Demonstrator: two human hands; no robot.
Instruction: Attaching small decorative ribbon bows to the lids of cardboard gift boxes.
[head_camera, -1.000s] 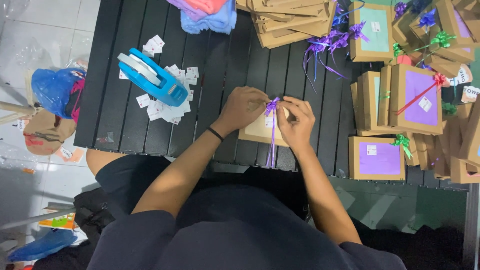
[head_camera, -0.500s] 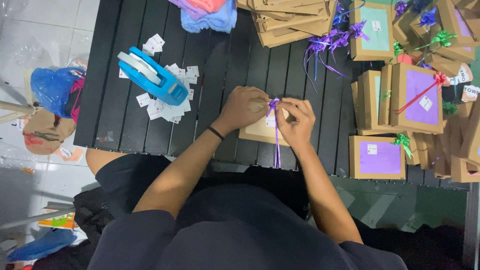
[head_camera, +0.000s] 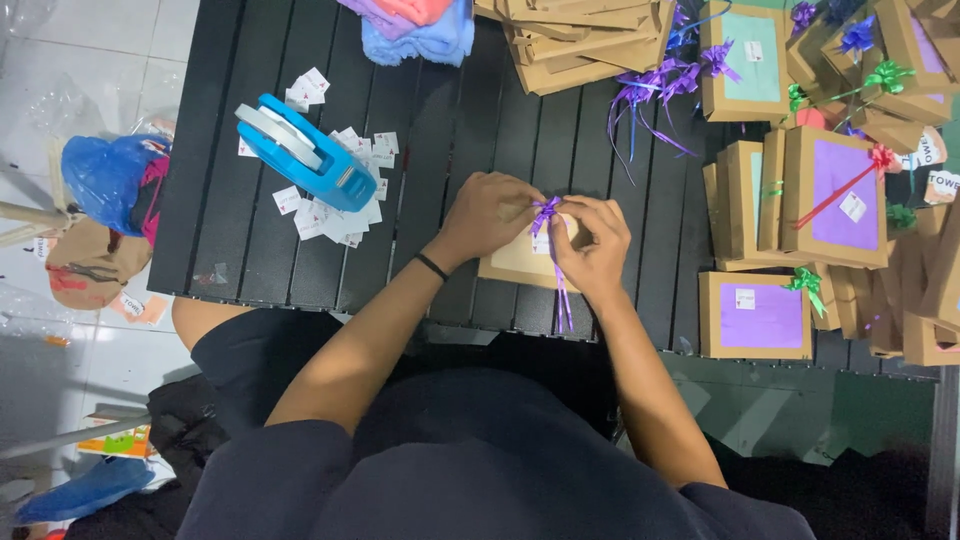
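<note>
Since earlier I see little shift: both hands, left (head_camera: 492, 215) and right (head_camera: 592, 240), pinch the ribbon (head_camera: 547, 212), tail trailing toward six o'clock over the box (head_camera: 515, 262).

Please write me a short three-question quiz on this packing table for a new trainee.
1. True or false: both hands are at the purple ribbon bow on the flat brown box.
2. What lies around the blue tape dispenser on the black slatted table? A. small white stickers B. scissors C. green bows
3. Fill in: the left hand wears a thin black ____ at the wrist.

Key
1. True: the left hand and the right hand pinch the bow from either side, and its tails hang over the near table edge.
2. A: small white stickers are scattered beside and under it.
3. Band.
</note>
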